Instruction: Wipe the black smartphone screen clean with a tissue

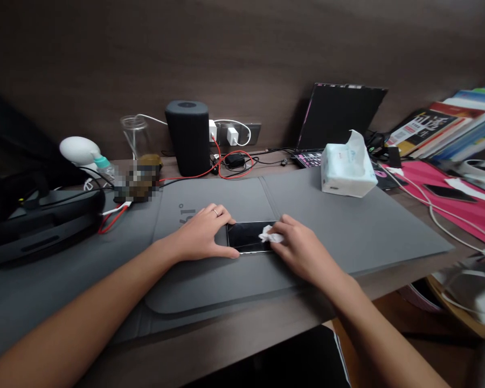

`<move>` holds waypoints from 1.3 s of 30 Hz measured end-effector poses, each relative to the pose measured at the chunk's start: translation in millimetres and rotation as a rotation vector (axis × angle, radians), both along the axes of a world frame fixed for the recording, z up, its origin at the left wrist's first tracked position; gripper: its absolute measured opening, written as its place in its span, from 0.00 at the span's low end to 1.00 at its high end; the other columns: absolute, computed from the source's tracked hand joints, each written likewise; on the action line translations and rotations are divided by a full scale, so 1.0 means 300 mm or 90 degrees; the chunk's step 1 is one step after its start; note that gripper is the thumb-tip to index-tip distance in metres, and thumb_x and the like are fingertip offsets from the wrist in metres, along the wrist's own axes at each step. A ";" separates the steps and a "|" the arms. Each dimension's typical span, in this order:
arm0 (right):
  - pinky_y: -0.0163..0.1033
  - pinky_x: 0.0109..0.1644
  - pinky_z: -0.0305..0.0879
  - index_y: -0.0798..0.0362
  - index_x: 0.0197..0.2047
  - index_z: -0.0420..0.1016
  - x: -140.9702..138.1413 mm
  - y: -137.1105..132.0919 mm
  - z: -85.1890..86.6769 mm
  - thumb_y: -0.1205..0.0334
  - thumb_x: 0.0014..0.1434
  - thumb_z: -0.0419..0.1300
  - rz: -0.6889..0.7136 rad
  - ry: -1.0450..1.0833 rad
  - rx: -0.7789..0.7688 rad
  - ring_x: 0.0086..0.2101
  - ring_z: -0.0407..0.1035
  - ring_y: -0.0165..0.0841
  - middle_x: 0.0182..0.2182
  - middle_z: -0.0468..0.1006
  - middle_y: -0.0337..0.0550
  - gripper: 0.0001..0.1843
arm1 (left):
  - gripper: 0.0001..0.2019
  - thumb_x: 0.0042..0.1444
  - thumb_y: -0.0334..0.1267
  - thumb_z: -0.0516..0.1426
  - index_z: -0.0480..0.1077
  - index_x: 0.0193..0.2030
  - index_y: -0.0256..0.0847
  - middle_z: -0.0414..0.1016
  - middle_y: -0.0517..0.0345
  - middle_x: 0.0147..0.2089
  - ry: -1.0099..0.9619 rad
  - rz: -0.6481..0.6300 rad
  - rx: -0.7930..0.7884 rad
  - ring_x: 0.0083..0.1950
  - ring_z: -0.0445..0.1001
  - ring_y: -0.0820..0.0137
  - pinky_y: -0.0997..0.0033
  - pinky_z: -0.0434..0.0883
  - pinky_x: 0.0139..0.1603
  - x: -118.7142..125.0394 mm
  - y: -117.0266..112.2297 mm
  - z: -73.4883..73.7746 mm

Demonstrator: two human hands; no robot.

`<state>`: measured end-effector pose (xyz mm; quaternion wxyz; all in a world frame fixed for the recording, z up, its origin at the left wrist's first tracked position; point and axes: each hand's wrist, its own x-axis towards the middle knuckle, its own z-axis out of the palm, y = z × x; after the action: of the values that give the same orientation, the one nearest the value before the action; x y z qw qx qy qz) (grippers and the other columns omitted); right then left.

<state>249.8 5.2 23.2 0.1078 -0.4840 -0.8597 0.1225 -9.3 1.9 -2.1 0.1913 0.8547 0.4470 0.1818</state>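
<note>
A smartphone (244, 236) with a dark screen lies flat and lengthwise on a grey desk mat (307, 210). My left hand (204, 234), with a ring on one finger, grips its left end, thumb along the near edge and fingers at the far edge. A crumpled white tissue (269, 235) is bunched in my right hand (299, 242), which presses it on the right part of the screen. The phone's right end is hidden under that hand.
Behind stand a dark speaker (188, 139), a glass jar (136, 137), tangled cables (236, 167) and a laptop (343, 116). A tissue pack (347, 167) sits on the mat's right side. Books (448, 124) lean at far right; a black headset-like object (44, 226) lies left.
</note>
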 end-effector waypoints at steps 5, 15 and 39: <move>0.37 0.35 0.60 0.54 0.38 0.75 0.055 0.016 -0.005 0.67 0.60 0.54 -0.057 -0.042 0.051 0.30 0.65 0.32 0.33 0.69 0.43 0.08 | 0.29 0.51 0.62 0.62 0.69 0.52 0.44 0.69 0.52 0.51 -0.002 0.001 -0.012 0.55 0.65 0.56 0.57 0.66 0.55 -0.001 0.002 0.000; 0.37 0.36 0.58 0.55 0.38 0.75 -0.142 -0.048 0.002 0.68 0.61 0.56 0.060 -0.060 0.035 0.34 0.66 0.33 0.36 0.71 0.45 0.06 | 0.29 0.51 0.62 0.63 0.70 0.52 0.43 0.69 0.52 0.50 -0.014 -0.005 0.000 0.54 0.66 0.57 0.57 0.67 0.55 -0.001 0.002 -0.004; 0.38 0.36 0.59 0.55 0.39 0.74 -0.014 -0.014 -0.007 0.68 0.62 0.54 -0.004 -0.086 0.052 0.33 0.66 0.35 0.36 0.70 0.46 0.08 | 0.31 0.51 0.63 0.62 0.68 0.52 0.42 0.69 0.52 0.50 -0.003 0.002 -0.006 0.53 0.66 0.56 0.56 0.67 0.54 0.004 0.004 -0.001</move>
<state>245.6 1.2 21.0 0.0699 -0.4891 -0.8677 0.0543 -8.1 3.2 -2.3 0.1959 0.8528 0.4486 0.1820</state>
